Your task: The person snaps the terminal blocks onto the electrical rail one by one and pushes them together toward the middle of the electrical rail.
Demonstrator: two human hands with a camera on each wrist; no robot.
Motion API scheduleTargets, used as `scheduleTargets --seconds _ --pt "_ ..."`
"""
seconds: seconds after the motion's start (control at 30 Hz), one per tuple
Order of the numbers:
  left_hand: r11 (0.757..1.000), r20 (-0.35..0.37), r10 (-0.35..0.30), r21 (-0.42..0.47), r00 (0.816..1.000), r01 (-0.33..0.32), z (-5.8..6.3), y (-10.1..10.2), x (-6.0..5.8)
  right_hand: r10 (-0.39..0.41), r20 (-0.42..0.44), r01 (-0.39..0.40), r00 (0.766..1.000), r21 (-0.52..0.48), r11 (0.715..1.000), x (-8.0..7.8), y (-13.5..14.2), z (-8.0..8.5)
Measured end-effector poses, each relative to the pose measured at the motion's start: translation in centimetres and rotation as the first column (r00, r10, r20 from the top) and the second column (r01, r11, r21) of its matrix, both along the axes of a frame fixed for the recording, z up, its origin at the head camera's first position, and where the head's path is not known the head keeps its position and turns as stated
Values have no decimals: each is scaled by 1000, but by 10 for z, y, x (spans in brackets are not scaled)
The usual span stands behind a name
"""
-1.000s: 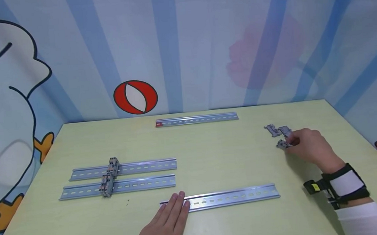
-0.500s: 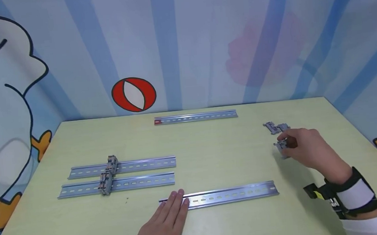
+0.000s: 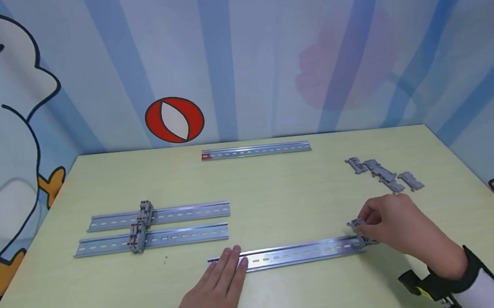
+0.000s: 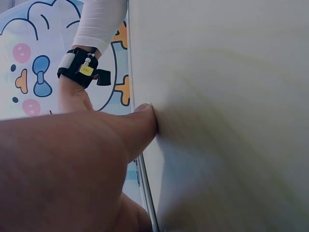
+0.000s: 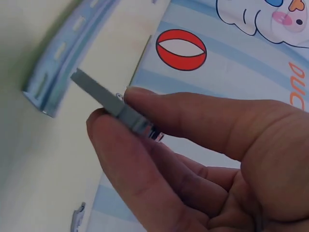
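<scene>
My right hand [image 3: 396,222] pinches a thin grey terminal block [image 5: 108,99] between thumb and fingers. In the head view the block overlaps the right end of the nearest slotted metal DIN rail [image 3: 303,254]; in the right wrist view it shows apart from the rail's end. My left hand [image 3: 216,292] lies with straight fingers over the left end of that same rail, hiding part of it. The left wrist view shows the left thumb [image 4: 140,128] against the tabletop.
Several loose grey terminal blocks [image 3: 381,171] lie at the back right. Two parallel rails [image 3: 190,212] at left carry a row of upright terminal blocks [image 3: 141,226]. Another rail with a red end [image 3: 255,151] lies near the table's back edge, before a printed backdrop.
The right hand has carried a terminal block from the loose ones at the back right toward me, to the near rail's right end. The left hand stays on the rail.
</scene>
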State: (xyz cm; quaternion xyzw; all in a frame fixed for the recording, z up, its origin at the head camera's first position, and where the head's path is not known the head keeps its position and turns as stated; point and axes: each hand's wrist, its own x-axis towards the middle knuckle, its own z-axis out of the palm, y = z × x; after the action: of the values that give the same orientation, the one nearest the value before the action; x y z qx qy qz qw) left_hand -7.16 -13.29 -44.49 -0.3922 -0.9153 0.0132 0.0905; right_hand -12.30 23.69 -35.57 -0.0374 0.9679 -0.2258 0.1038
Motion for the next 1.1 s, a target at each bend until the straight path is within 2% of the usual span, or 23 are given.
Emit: scheduleTargets --seconds 0.17,0.37,0.53,0.67,0.9,1.1 --pt "1000 68 5 -10 998 -4 3 1 0 -20 71 21 997 -16 1000 3 0 -7" --pt "999 186 20 -32 982 -15 8 1 0 -29 94 33 995 -37 999 3 -1 -13" --pt "1000 167 15 -23 986 -11 9 1 2 -29 95 33 995 -44 998 4 -1 -16" --pt "1000 172 13 -20 985 -9 10 2 2 -28 51 29 998 -22 999 4 -4 -17" --pt "1000 185 14 -24 983 -9 14 2 1 2 -83 1 997 32 999 7 -16 -20" --pt "999 257 35 -25 966 -29 15 4 1 -22 -81 28 996 63 998 5 -22 -23"
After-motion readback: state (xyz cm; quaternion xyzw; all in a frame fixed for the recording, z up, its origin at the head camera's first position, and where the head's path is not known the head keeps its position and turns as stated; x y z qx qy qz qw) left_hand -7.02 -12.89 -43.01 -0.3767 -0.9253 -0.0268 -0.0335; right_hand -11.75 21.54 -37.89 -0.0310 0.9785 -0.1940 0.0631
